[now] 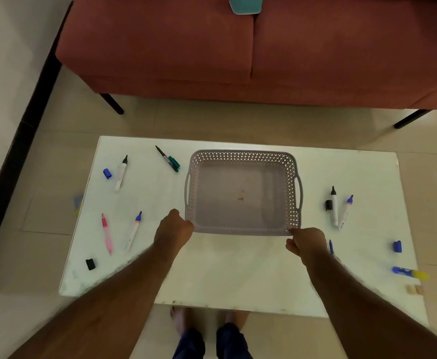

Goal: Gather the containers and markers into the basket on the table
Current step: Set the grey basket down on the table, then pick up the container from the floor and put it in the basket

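Where the person stands at the near edge of the white table [238, 275], bare feet and dark trouser legs show below it; both forearms reach forward. Left hand [174, 228]: fingers curled round the near-left corner of the grey basket [242, 195], gripping its rim. Right hand [306, 243]: thumb and fingers pinching the near-right corner of the same rim. Basket: perforated walls, side handles, nothing inside, sitting at the table's middle.

Near left: black cap [90, 264]; pink pen [107, 233]; blue-tipped white marker [133, 230] just beside it. Near right: blue-and-yellow marker [409, 273] at the edge; blue cap [397, 246]; blue pen tip [330, 246] showing behind the right wrist. Mid right: black-tipped white marker [334, 206] with a black cap touching it; blue-tipped marker [345, 211] alongside, apart at the tips and close at the tails. Far left: blue cap [107, 173]; black-tipped marker [121, 172] beside it; green pen [168, 159] with its cap against it, near the basket's far-left corner.

Beyond the table: tiled floor; red sofa [251, 47] on dark legs; a teal object [246, 4] on its seat.
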Available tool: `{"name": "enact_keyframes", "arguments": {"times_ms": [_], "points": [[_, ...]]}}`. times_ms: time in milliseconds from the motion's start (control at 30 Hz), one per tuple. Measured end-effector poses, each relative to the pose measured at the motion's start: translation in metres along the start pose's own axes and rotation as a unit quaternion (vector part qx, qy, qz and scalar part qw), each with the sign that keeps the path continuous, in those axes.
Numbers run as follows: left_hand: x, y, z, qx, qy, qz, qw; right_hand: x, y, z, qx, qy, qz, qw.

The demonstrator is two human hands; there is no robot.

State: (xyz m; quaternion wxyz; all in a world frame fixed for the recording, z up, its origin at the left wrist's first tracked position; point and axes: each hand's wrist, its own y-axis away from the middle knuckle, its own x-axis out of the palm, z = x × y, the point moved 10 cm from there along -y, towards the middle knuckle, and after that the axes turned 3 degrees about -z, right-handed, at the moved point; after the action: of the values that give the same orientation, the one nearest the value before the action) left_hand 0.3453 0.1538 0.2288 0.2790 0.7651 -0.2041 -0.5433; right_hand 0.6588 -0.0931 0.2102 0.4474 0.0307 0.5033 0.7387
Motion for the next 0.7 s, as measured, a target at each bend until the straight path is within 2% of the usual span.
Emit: {"name": "enact_keyframes", "arguments": {"times_ms": [200,400,533,700], "points": [[-0.034,0.059,0.001,0.046,-0.008,-0.021,0.999,0.0,0.062,0.01,-0.017,0.041,0.02,0.999],[-0.087,0.139,-0.013,0.138,-0.037,-0.035,0.989,0.009,0.149,0.029,-0.106,0.146,0.106,0.978],[-0.138,0.178,-0.006,0.15,-0.034,-0.069,0.986,0.017,0.209,0.063,-0.239,0.313,0.11,0.913],[-0.208,0.226,0.014,0.153,-0.007,-0.136,0.979,0.042,0.291,0.112,-0.345,0.333,0.149,0.865]]}}
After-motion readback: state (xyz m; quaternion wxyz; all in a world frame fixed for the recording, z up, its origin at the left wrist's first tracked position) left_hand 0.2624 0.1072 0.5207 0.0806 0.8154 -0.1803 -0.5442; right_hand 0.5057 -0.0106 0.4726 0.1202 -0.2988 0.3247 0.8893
